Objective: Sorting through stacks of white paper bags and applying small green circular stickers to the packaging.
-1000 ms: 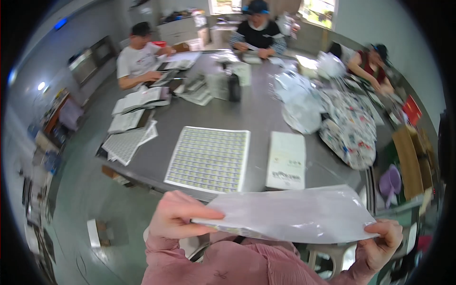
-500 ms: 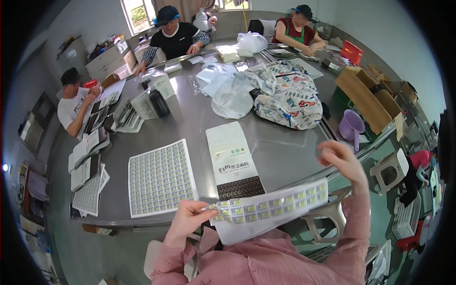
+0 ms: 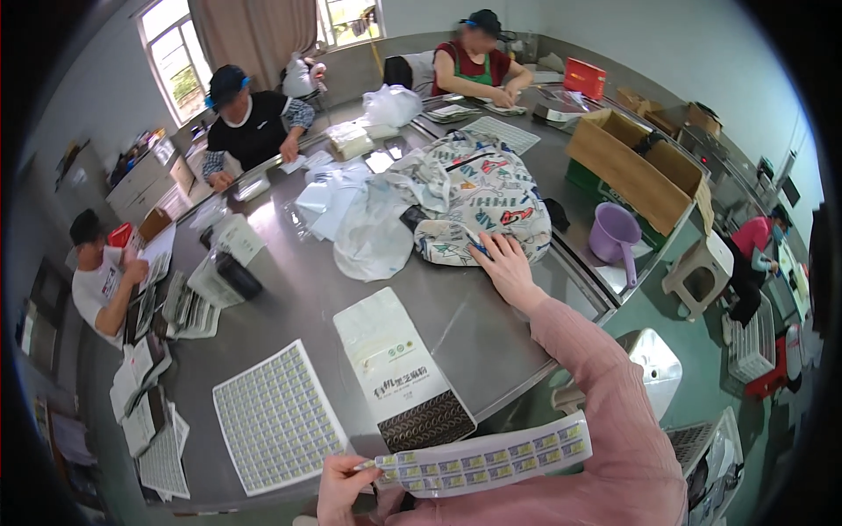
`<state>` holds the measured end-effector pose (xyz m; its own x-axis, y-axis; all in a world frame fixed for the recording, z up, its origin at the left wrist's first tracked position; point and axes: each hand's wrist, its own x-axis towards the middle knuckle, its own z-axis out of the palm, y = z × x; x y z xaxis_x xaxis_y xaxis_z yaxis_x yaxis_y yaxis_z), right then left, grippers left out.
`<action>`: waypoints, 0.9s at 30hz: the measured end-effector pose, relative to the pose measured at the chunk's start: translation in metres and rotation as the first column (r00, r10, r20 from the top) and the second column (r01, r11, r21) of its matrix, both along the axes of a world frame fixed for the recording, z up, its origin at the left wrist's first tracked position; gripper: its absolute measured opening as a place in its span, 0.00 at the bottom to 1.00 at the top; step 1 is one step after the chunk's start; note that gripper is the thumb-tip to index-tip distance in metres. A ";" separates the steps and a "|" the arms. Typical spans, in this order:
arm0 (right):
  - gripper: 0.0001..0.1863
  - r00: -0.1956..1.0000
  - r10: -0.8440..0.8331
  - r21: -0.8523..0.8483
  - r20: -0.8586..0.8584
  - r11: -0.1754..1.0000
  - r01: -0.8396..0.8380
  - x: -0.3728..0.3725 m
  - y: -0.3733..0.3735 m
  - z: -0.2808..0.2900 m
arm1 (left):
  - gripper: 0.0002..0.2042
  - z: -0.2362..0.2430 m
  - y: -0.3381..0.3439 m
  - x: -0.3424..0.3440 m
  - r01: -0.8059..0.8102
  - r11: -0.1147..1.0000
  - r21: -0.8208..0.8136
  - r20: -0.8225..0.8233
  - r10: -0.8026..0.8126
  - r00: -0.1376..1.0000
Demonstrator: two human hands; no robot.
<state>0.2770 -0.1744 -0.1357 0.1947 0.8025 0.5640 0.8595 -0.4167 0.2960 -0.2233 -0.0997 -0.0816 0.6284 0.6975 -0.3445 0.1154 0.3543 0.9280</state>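
Between the thumb and fingers of my left hand (image 3: 344, 484) is the left end of a strip of stickers (image 3: 491, 458), small yellow-green and purple labels in rows on white backing. It stretches across in front of me, past the table's near edge. My right arm reaches out over the table, and my right hand (image 3: 506, 266) lies with spread fingers on a white patterned cloth bag (image 3: 487, 206). A white flat pouch with a dark patterned lower end (image 3: 395, 368) lies on the table before me. Left of it is a full sheet of stickers (image 3: 279, 419).
Pale plastic bags (image 3: 373, 232) lie beside the cloth bag. Stacks of dark-and-white pouches (image 3: 149, 377) line the table's left edge. To the right stand a purple dipper (image 3: 614, 235), a cardboard box (image 3: 627, 167) and stools (image 3: 699, 272). Several people work around the room.
My right hand has moved from above the table's near right side forward onto the patterned bag. My left hand still holds the sticker strip. The whole view has shifted and tilted.
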 end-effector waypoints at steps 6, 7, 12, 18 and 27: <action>0.25 0.997 0.060 0.007 0.041 0.998 -0.061 0.035 0.011 0.008 | 0.06 -0.028 0.024 0.000 0.118 0.993 -0.006 -0.042 -0.118 0.992; 0.25 0.997 0.063 0.029 0.045 0.998 -0.064 0.039 0.010 0.012 | 0.07 -0.026 0.026 0.002 0.169 0.985 -0.026 -0.069 -0.170 0.983; 0.25 0.995 0.067 0.086 0.076 0.994 -0.074 0.072 0.010 0.031 | 0.08 -0.034 0.033 0.008 0.229 0.973 -0.010 -0.037 -0.229 0.973; 0.26 0.997 0.068 0.134 0.031 0.988 -0.072 0.120 0.018 0.052 | 0.08 -0.019 0.038 0.026 0.340 0.939 -0.054 -0.089 -0.344 0.935; 0.30 0.999 0.035 0.097 0.033 0.995 -0.038 0.191 0.007 0.065 | 0.08 -0.018 0.033 0.043 0.401 0.915 -0.050 -0.124 -0.404 0.906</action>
<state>0.4675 -0.1678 -0.0712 0.1477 0.7496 0.6452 0.8656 -0.4135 0.2824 -0.1808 -0.0666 -0.0991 0.8029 0.3859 -0.4544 0.3706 0.2738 0.8875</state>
